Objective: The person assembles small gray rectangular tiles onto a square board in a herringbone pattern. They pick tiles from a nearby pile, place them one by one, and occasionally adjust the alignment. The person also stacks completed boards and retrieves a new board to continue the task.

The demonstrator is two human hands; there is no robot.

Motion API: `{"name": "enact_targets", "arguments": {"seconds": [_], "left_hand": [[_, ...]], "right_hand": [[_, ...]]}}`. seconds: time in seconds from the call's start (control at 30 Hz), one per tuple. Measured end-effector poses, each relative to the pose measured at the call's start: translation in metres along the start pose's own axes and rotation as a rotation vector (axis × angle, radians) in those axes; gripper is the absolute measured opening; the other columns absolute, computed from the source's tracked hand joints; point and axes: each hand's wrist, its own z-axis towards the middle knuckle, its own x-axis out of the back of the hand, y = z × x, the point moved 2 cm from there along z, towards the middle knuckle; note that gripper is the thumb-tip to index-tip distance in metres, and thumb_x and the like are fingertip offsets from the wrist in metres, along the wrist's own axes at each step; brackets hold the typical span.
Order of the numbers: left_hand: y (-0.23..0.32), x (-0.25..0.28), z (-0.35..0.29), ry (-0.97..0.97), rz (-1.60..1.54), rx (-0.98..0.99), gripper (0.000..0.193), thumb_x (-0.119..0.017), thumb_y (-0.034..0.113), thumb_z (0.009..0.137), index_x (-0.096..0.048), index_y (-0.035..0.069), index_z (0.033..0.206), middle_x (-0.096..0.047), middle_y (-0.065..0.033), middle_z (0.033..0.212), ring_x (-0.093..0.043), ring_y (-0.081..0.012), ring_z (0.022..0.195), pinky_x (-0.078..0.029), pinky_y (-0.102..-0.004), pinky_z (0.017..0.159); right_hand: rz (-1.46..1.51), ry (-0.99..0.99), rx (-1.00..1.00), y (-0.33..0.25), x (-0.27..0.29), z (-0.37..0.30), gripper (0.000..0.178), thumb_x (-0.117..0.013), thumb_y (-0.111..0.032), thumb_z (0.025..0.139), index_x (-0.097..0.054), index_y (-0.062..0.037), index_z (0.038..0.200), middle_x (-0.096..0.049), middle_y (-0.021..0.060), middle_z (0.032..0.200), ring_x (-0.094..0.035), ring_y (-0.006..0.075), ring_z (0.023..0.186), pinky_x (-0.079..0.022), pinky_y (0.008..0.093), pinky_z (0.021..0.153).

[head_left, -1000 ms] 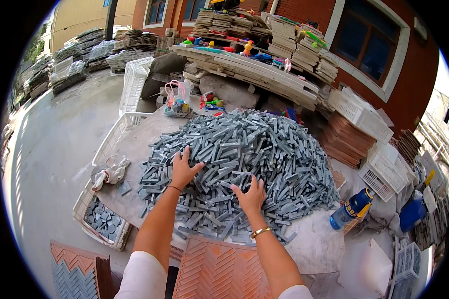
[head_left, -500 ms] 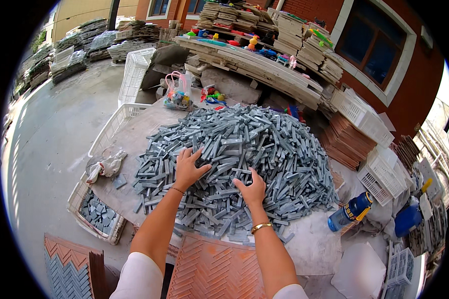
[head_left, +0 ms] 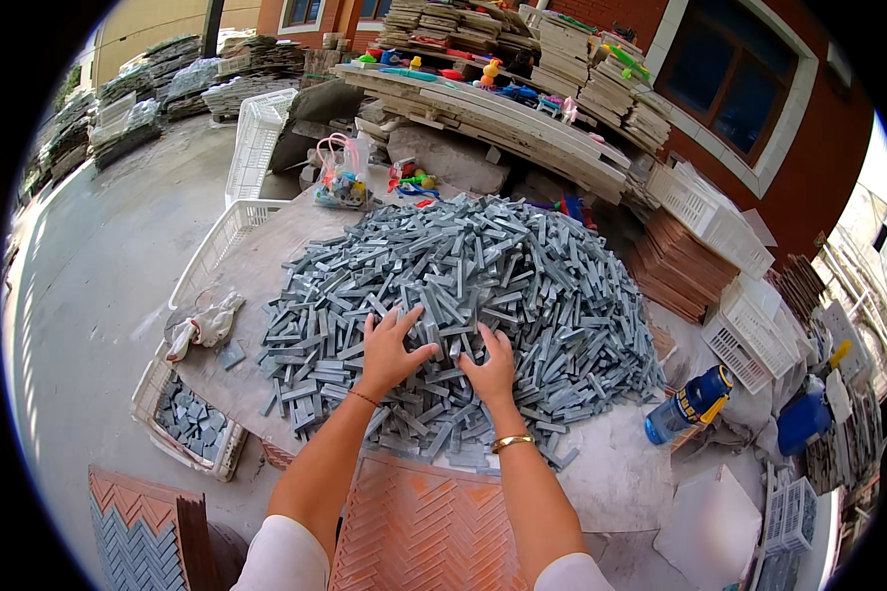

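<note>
A wide heap of small grey stone strips (head_left: 552,286) covers most of the table in front of me. My left hand (head_left: 392,355) rests on the near slope of the heap with its fingers spread over the strips. Close to its right, my right hand (head_left: 487,366) touches the pile too, thumb and fingers apart. No strip is visibly gripped in either hand, though some fingertips are partly lost among the pieces. Below, between my forearms, lies an orange-red board (head_left: 426,522) with a herringbone pattern of grooves.
A white crate (head_left: 235,455) of grey chips stands at the left, near a crumpled glove (head_left: 207,325). A blue bottle (head_left: 688,404) stands at the table's right. Beyond the heap are a clear bag (head_left: 345,187) and toys on planks (head_left: 493,113). Reddish boards (head_left: 682,264) are stacked at right.
My left hand has shifted rightward and slightly down over the heap. My right hand has moved slightly left, so the two are closer together. The view has shifted a little.
</note>
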Motion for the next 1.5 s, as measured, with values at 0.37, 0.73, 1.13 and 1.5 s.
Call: {"name": "enact_targets", "arguments": {"seconds": [0.37,0.73,1.13,1.5], "left_hand": [[0.040,-0.010,-0.016,-0.052,-0.245,-0.036,0.094,-0.071,0.061,0.067,-0.034,0.022,0.145,-0.039,-0.0275,0.139,-0.039,-0.0423,0.128,-0.036,-0.0456,0.102],[0.054,-0.040,-0.049,0.010,-0.398,0.107,0.078,-0.063,0.042,0.078,-0.031,0.020,0.146,-0.034,-0.0278,0.142,-0.043,-0.0441,0.124,-0.040,-0.0467,0.097],[0.067,-0.042,-0.060,-0.055,-0.427,0.158,0.080,-0.063,0.039,0.077,-0.028,0.018,0.146,-0.026,-0.0283,0.147,-0.044,-0.0443,0.122,-0.041,-0.0439,0.099],[0.075,-0.021,-0.106,-0.090,-0.534,0.019,0.068,-0.059,0.036,0.076,-0.041,0.028,0.141,-0.039,-0.0294,0.137,-0.043,-0.0455,0.123,-0.037,-0.0443,0.101]], "right_hand": [[0.333,-0.258,-0.088,0.008,0.015,0.014,0.073,-0.077,-0.033,0.073,-0.045,-0.0070,0.134,-0.050,0.0200,0.131,-0.047,0.0320,0.122,-0.037,0.0362,0.101],[0.523,-0.571,-0.103,0.029,0.026,0.010,0.063,-0.064,-0.022,0.083,-0.041,-0.0029,0.138,-0.044,0.0125,0.140,-0.042,0.0266,0.128,-0.031,0.0349,0.106],[0.467,-0.623,-0.090,0.010,0.040,0.008,0.079,-0.063,-0.053,0.081,-0.039,-0.0049,0.139,-0.041,0.0149,0.141,-0.041,0.0292,0.127,-0.030,0.0384,0.105],[0.498,-0.490,0.066,-0.015,0.077,-0.073,0.078,-0.065,-0.050,0.083,-0.040,0.0017,0.136,-0.042,0.0153,0.137,-0.041,0.0268,0.126,-0.029,0.0373,0.106]]}}
